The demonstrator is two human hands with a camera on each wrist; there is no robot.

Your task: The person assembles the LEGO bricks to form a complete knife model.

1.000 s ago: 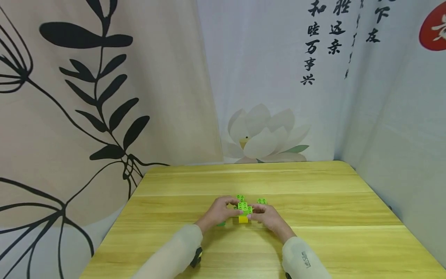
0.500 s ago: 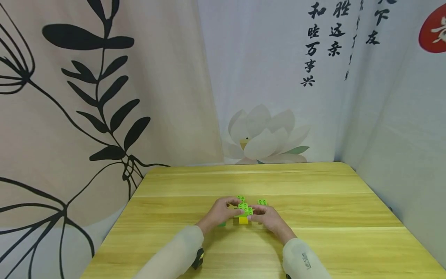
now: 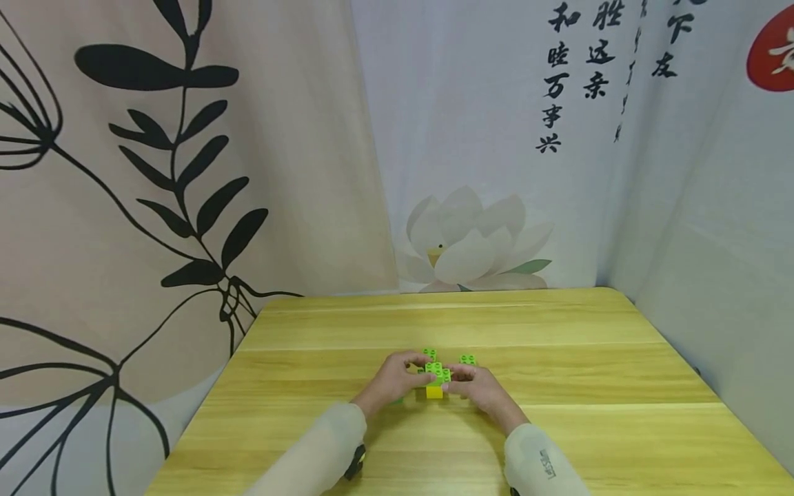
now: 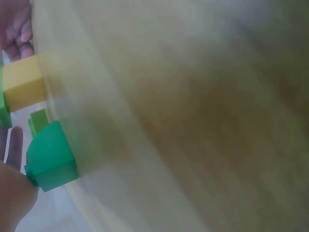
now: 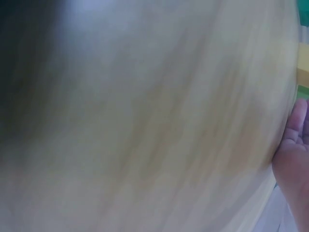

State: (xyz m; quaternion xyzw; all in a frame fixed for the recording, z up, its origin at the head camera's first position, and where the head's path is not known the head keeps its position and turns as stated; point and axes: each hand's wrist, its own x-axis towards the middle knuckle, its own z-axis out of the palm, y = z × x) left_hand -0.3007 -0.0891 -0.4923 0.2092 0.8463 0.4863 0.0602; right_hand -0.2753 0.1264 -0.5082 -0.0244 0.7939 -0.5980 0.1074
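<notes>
Light green building blocks [image 3: 438, 373] sit stacked on a yellow block [image 3: 434, 392] near the middle of the table. My left hand [image 3: 393, 377] pinches the green blocks from the left, thumb in front and fingers behind. From the right, my right hand [image 3: 479, 386] pinches the same stack between thumb and fingers. The left wrist view catches the yellow block [image 4: 24, 83] from the side, and a darker green block with a curved top [image 4: 52, 157] beside my left hand. In the right wrist view the yellow block [image 5: 303, 63] shows only at the edge, above my fingers.
Another light green block [image 3: 467, 359] lies behind my right hand, and one more studded green block [image 3: 429, 353] shows just beyond my left fingers. The wooden table [image 3: 558, 344] ends at a printed curtain [image 3: 310, 172] along the back.
Both hands keep their hold on the green blocks, almost still. The whole scene shifts very slightly in the view.
</notes>
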